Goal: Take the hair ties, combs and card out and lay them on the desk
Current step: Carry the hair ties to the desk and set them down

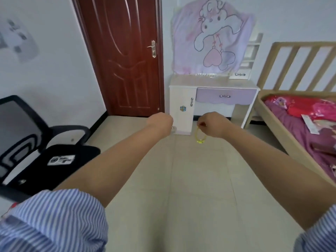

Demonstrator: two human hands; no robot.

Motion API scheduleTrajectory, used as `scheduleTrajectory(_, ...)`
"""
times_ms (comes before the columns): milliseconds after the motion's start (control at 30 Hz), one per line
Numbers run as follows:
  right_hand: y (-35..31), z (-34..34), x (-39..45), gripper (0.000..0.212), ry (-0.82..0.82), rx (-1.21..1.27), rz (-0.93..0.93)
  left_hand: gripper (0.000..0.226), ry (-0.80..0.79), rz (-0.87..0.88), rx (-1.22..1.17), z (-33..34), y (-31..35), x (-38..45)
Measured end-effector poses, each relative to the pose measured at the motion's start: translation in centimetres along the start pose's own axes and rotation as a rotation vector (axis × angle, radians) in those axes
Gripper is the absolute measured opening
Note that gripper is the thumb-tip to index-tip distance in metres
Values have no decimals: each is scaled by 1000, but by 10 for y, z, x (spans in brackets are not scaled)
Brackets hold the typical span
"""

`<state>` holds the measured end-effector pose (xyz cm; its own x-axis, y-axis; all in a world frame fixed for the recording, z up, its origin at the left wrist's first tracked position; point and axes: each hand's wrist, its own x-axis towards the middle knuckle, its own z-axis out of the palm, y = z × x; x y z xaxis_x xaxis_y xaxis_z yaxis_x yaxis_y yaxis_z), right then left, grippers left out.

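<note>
Fingers (202, 124) of the right hand (213, 125) pinch a yellow hair tie (199, 137), dangling it clear for carrying toward the desk (212, 82); left hand (161, 122) is fisted, contents unclear

Both bare arms reach forward over the tiled floor. The right hand (212, 125) pinches a yellow hair tie (199, 136), which dangles just below its fingertips. The left hand (161, 122) is curled into a fist, and something pale shows just under it. Beyond both hands stands a white-and-lilac dressing table (212, 84).

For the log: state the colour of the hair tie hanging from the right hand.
Yellow; the hair tie shows in the head view.
</note>
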<state>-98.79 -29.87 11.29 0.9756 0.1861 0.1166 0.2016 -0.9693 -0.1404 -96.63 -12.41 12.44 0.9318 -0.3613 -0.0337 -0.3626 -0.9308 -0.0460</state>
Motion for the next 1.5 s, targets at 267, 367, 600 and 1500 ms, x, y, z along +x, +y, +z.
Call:
scheduleTrajectory(267, 84, 1, 178, 25, 32, 8, 141, 30, 22, 62, 13, -18, -38, 237)
scheduleTrajectory(367, 129, 12, 249, 24, 80, 33, 168, 32, 48, 132, -15, -9, -41, 329)
scheduleTrajectory(600, 249, 34, 457, 26, 52, 82, 166, 28, 31, 130, -70, 3, -47, 556)
scheduleTrajectory(1500, 523, 138, 1106, 26, -71, 227, 329, 36, -215, 105, -40, 67, -180, 1234)
